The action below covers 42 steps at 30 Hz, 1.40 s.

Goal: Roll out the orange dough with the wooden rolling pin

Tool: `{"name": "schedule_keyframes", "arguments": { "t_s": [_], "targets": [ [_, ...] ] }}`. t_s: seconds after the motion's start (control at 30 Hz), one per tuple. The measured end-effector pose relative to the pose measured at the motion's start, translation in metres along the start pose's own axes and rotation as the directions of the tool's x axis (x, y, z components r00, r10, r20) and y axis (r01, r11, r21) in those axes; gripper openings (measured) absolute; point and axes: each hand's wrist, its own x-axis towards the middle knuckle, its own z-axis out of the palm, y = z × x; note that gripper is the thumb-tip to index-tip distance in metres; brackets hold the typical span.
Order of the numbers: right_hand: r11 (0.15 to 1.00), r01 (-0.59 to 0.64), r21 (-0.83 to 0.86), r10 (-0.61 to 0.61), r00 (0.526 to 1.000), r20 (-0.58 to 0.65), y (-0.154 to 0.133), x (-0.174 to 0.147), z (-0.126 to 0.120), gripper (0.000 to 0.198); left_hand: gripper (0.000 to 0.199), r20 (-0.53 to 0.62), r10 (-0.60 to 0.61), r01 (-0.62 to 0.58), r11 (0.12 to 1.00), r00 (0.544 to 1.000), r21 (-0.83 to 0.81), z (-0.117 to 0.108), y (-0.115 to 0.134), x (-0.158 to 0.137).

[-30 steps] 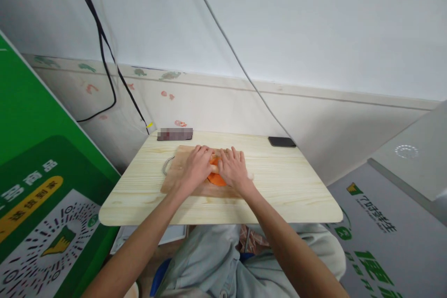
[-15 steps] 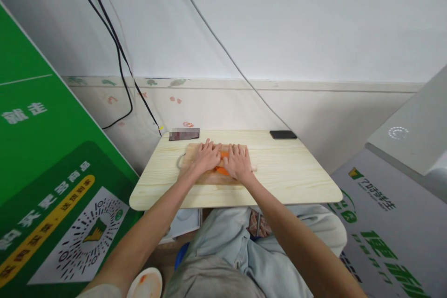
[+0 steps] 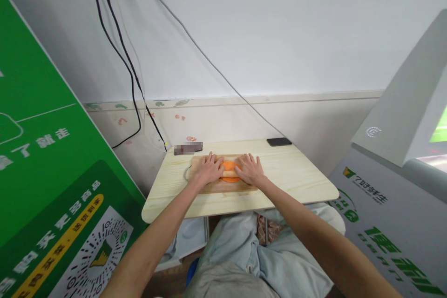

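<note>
A flattened piece of orange dough (image 3: 229, 165) lies on a wooden cutting board (image 3: 209, 187). Across it rests a pale wooden rolling pin (image 3: 231, 174), its middle showing between my hands. My left hand (image 3: 210, 168) lies palm down over the pin's left part, fingers stretched out and spread. Over the right part is my right hand (image 3: 251, 169), also flat with fingers spread and the thumb towards the dough. Both pin ends are hidden under the hands.
The board sits on a small pale wooden table (image 3: 293, 181) against the wall. A black phone (image 3: 278, 142) lies at the back right, a dark, partly blurred object (image 3: 199, 147) at the back left. Cables (image 3: 209, 59) hang down the wall. Green and white panels flank the table.
My hands have spread further apart, baring more of the rolling pin and dough between them. The camera view has shifted, so the table sits slightly lower in the picture.
</note>
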Motion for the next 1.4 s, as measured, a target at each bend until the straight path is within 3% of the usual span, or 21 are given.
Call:
{"name": "schedule_keyframes", "arguments": {
  "t_s": [0.13, 0.4, 0.6, 1.03, 1.23, 1.4],
  "targets": [
    [0.999, 0.007, 0.036, -0.007, 1.000, 0.021, 0.004, 0.004, 0.000, 0.056, 0.057, 0.020, -0.032, 0.033, 0.998, 0.999, -0.056, 0.001, -0.007, 0.010],
    [0.992, -0.107, 0.066, 0.105, 0.994, 0.042, -0.001, 0.003, 0.007, 0.066, 0.056, 0.005, -0.191, 0.191, 0.981, 0.982, -0.044, 0.008, -0.005, 0.024],
    [0.989, -0.131, 0.067, 0.130, 0.991, 0.025, -0.009, -0.013, 0.011, 0.071, 0.052, -0.047, -0.151, 0.151, 0.988, 0.987, -0.014, 0.009, -0.002, 0.001],
    [0.993, -0.114, 0.033, 0.116, 0.991, -0.070, -0.023, -0.044, 0.010, 0.059, 0.048, -0.130, -0.099, 0.099, 0.995, 0.987, -0.007, 0.012, 0.009, -0.034],
    [0.992, -0.116, 0.041, 0.118, 0.991, -0.054, -0.024, -0.040, 0.009, 0.063, 0.050, -0.111, -0.118, 0.117, 0.993, 0.987, -0.022, 0.009, 0.009, -0.033],
    [0.989, -0.136, 0.063, 0.137, 0.990, -0.017, -0.019, -0.026, 0.011, 0.071, 0.065, -0.074, -0.186, 0.183, 0.982, 0.980, -0.045, 0.006, 0.008, -0.018]
  ]
}}
